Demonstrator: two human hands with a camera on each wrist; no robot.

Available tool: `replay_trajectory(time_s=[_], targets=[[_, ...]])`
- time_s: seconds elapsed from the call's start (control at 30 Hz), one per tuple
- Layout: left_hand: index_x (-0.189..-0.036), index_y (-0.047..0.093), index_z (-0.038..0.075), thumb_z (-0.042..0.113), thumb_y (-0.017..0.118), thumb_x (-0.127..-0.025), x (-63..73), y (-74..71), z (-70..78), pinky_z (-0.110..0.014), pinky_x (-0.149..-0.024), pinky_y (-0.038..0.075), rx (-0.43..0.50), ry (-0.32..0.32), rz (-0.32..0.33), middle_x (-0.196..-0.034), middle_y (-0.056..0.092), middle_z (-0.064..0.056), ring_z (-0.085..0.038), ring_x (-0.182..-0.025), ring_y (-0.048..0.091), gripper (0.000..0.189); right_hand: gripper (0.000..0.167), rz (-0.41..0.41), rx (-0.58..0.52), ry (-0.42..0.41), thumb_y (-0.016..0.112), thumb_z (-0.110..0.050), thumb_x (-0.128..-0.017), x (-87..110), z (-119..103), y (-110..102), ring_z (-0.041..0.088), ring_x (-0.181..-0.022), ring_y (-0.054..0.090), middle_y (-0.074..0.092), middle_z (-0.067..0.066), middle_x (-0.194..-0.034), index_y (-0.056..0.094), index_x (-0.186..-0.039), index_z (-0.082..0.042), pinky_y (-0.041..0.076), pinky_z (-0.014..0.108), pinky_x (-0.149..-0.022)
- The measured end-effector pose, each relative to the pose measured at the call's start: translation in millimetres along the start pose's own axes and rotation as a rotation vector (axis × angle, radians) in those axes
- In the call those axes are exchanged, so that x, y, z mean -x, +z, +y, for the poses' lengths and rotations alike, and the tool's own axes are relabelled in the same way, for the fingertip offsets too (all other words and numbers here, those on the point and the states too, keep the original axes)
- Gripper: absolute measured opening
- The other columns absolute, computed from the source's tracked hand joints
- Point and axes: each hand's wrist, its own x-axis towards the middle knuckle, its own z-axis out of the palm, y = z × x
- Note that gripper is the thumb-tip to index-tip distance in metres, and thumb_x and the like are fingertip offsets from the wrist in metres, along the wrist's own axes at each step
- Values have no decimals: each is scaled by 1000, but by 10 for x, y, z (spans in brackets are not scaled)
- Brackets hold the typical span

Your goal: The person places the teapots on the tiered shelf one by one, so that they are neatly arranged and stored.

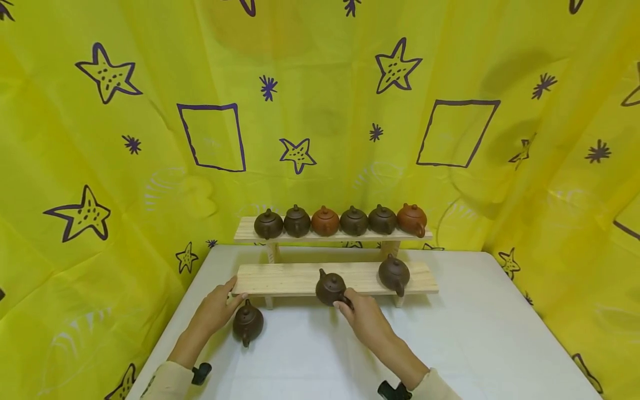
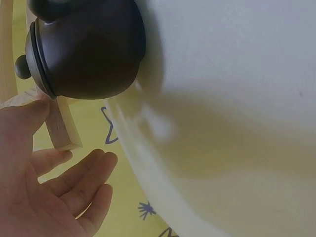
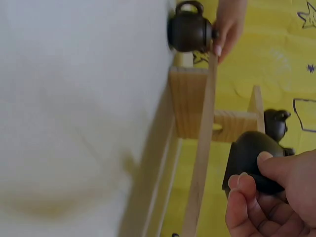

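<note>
In the head view my right hand (image 1: 367, 319) grips a dark brown teapot (image 1: 330, 289) by its handle, over the front edge of the lower wooden shelf (image 1: 290, 278). The right wrist view shows the held teapot (image 3: 252, 158) with a gap between its base and the plank. My left hand (image 1: 215, 308) touches the left end of that shelf, thumb at the front. Its fingers (image 2: 94, 173) are loosely extended in the left wrist view. Beside it, a second dark teapot (image 1: 248, 322) stands on the table. Another brown teapot (image 1: 394, 273) sits toward the shelf's right end.
An upper wooden shelf (image 1: 245, 229) behind bears a row of several teapots, dark ones and two reddish, including a reddish teapot (image 1: 325, 222) near the middle. A white-covered table (image 1: 490, 333) lies below. Yellow patterned cloth (image 1: 320, 111) hangs behind and at both sides.
</note>
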Motion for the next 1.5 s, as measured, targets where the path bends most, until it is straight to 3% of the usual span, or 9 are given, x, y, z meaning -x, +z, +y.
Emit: replay_trajectory(time_s=[0.27,0.5,0.93,1.2,1.33,1.5], targets=[[-158,38,-9,33,64,-107,7,15,5,-64,-100,52,16,13,-2,-136,60,-37,-52,-122,62,71,27,154,96,102,73,-14,-100,-184,151,-69,12,-55,44,48,-1,-62,55,-81,-7,34,25,-49],[-158,39,-8,36,64,-107,-11,17,11,-64,-99,52,14,16,-1,-135,61,-37,-52,-122,63,72,26,192,154,123,74,-12,-99,-221,246,-64,17,-55,48,53,4,-62,56,-81,-6,39,30,-50],[-158,39,-9,34,64,-106,-8,-4,-1,-63,-99,53,10,18,10,-134,62,-36,-52,-121,63,71,26,144,146,231,72,-16,-101,-338,253,-65,19,-56,54,57,7,-64,58,-83,-5,41,31,-48],[-158,38,-8,35,64,-107,-10,9,-7,-64,-100,52,20,8,11,-135,61,-36,-52,-123,62,72,33,110,112,273,81,-22,-94,-337,274,-75,18,-58,51,54,2,-64,57,-78,-8,39,30,-50],[-158,39,-8,35,64,-107,-11,11,-18,-65,-101,52,20,9,13,-136,60,-37,-53,-124,62,72,37,71,105,291,87,-27,-88,-293,298,-96,19,-61,52,56,2,-65,57,-75,-8,40,33,-53],[-158,39,-9,35,63,-107,-6,17,-23,-65,-100,52,22,16,17,-135,60,-37,-53,-123,62,72,44,5,138,269,86,-30,-88,-223,344,-67,15,-58,47,50,-5,-59,54,-63,-13,37,31,-54]])
